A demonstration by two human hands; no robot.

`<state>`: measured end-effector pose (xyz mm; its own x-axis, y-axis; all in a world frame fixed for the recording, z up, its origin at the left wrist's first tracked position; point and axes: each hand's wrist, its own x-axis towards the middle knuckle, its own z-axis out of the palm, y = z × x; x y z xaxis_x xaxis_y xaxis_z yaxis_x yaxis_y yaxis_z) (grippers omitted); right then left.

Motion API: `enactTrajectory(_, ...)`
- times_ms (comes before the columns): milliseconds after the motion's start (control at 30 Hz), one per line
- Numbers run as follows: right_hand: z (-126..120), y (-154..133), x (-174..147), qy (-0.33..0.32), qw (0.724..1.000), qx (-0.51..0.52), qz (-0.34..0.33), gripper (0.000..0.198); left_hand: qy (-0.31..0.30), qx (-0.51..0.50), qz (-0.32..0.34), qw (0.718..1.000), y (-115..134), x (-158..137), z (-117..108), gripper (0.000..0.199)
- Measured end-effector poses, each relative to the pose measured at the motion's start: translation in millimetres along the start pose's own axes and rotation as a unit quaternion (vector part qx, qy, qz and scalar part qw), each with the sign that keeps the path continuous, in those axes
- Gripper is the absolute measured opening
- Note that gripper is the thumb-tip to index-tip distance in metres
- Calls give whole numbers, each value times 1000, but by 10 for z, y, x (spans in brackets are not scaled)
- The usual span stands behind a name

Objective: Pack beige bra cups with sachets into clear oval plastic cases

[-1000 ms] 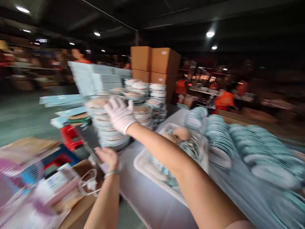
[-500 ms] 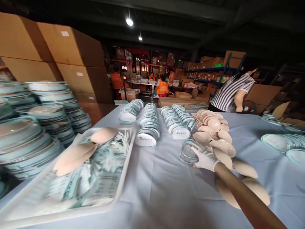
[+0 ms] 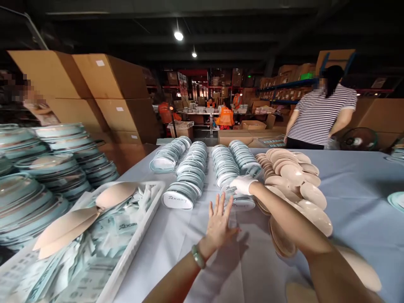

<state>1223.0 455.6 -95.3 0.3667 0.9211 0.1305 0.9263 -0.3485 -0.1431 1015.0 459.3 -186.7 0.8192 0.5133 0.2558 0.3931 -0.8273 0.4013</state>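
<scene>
My right hand (image 3: 243,184), in a white glove, is at the front end of a row of pale-blue oval cases (image 3: 225,162). Its fingers curl over the top of a case (image 3: 241,204) there; part of the grip is hidden. My left hand (image 3: 219,225) hovers bare just in front of that row, open with fingers spread and holding nothing. A green bangle (image 3: 198,256) circles the left wrist. Left of the hands, the front case (image 3: 178,200) of another row shows printed lettering. Beige bra cups (image 3: 292,176) lie in overlapping piles beside my right forearm.
A white tray (image 3: 139,233) at left holds printed packets (image 3: 126,223) and beige cups (image 3: 67,225). Tall stacks of blue-rimmed cases (image 3: 28,202) stand beyond it. Cardboard boxes (image 3: 110,80) rise behind. A person in a striped shirt (image 3: 322,113) stands across the table.
My right hand has moved left and away from me, from the open table to the row's front with the clear case. My left hand has come into view. The striped-shirt person has turned.
</scene>
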Motion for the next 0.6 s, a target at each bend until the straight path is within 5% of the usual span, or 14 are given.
enactTrajectory(100,-198,137,478,16,1000,-4,-6,45,-48,11,-42,998,-11,529,54,122)
enactTrajectory(233,-265,301,1051,54,998,-7,12,53,-83,21,-6,996,-118,941,45,128)
enactTrajectory(433,142,310,1837,37,999,4,35,51,-121,-21,36,992,-151,1228,118,110)
enactTrajectory(600,348,298,2080,23,998,-8,54,50,-113,-24,19,993,-157,1222,143,94)
